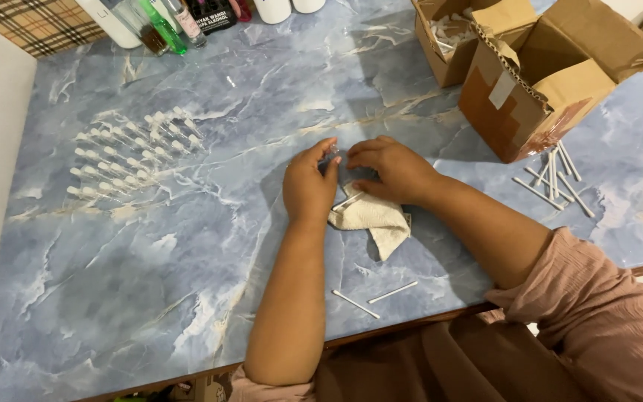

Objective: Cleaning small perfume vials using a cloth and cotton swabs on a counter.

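My left hand (308, 186) and my right hand (390, 170) meet over the middle of the blue marble table (187, 268). Between their fingertips they pinch a small clear vial (333, 152), mostly hidden by the fingers. A thin white stick (347, 200) shows under my right hand; which hand holds it I cannot tell. Both hands rest on a crumpled white cloth (377, 219). Two white sticks (372, 298) lie near the table's front edge.
Several small clear vials with white caps (132, 152) lie in rows at the left. Open cardboard boxes (537, 82) stand at the back right, with several white sticks (556, 177) beside them. Bottles (173, 22) line the far edge.
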